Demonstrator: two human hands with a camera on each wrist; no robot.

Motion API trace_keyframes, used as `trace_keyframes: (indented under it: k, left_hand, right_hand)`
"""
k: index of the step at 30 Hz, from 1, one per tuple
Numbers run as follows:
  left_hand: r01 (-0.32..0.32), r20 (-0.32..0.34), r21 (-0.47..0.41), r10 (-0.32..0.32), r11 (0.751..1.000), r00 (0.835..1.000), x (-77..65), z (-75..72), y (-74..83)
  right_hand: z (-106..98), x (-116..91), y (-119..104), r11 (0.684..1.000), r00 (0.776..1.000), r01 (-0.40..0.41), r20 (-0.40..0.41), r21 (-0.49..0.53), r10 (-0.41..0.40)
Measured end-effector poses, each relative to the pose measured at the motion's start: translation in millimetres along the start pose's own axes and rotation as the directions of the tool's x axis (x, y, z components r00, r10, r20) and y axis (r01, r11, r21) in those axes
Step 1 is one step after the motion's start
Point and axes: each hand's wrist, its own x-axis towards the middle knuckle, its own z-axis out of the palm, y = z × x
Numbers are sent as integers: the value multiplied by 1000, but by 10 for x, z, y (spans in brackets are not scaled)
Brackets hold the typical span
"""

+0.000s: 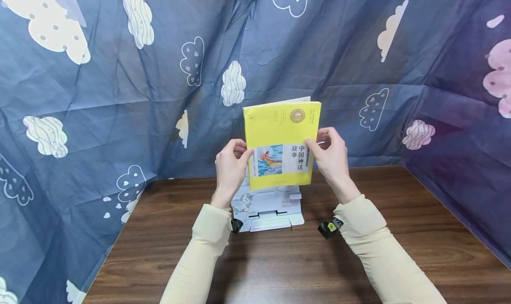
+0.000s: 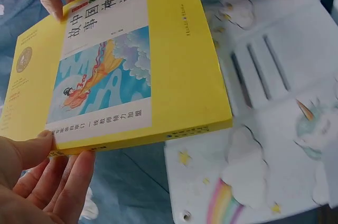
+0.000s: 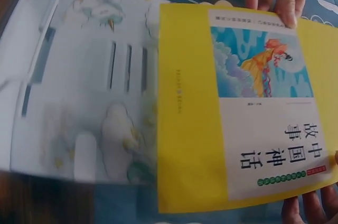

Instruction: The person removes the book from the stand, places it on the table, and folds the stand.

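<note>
A yellow book (image 1: 275,126) with a picture of a flying figure on its cover is held upright between both hands. My left hand (image 1: 232,166) pinches its left edge, thumb on the front cover and fingers behind. On the opposite edge my right hand (image 1: 330,157) grips it the same way, as the right wrist view also shows for the book (image 3: 190,113). Behind and below the book stands a white book stand (image 1: 265,206) printed with a unicorn, clouds and a rainbow; the book covers its upper part. The left wrist view shows slots in the stand's back plate (image 2: 285,39).
The stand rests on a dark brown wooden table (image 1: 167,251). A blue cloth (image 1: 159,95) with cloud prints hangs behind and at the sides of the table. Black straps with small devices (image 1: 330,228) sit at the wrists, below the cream sleeves.
</note>
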Motion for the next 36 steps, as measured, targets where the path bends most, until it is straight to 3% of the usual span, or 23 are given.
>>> trace_keyframes:
  k: [6, 13, 19, 22, 26, 32, 36]
  left_hand:
    - [-51, 42, -39, 53, 998, 998, -2, 105, 232]
    - [-71, 66, -91, 77, 993, 995, -51, 279, 446]
    - [-124, 90, -16, 125, 992, 988, -41, 547, 671]
    - [-156, 117, 5, 154, 988, 981, -30, 688, 801]
    - [-176, 145, 24, 170, 984, 975, -74, 831, 938]
    - [-237, 188, 72, 220, 969, 957, -162, 985, 1075]
    - [-265, 210, 104, 240, 958, 948, -212, 1099, 1131]
  right_hand:
    - [-193, 50, 57, 999, 999, 10, -45, 49, -8]
    - [-430, 122, 164, 983, 1000, -5, 22, 184, 1]
    - [-716, 178, 244, 909, 998, -13, -45, 417, 35]
    - [-902, 210, 305, 893, 996, 1, -76, 451, 37]
    - [-1136, 220, 423, 858, 998, -31, -25, 513, 51]
    - [-1401, 216, 610, 747, 986, -163, 137, 644, 96]
    - [-1518, 189, 720, 692, 984, -176, 142, 701, 106]
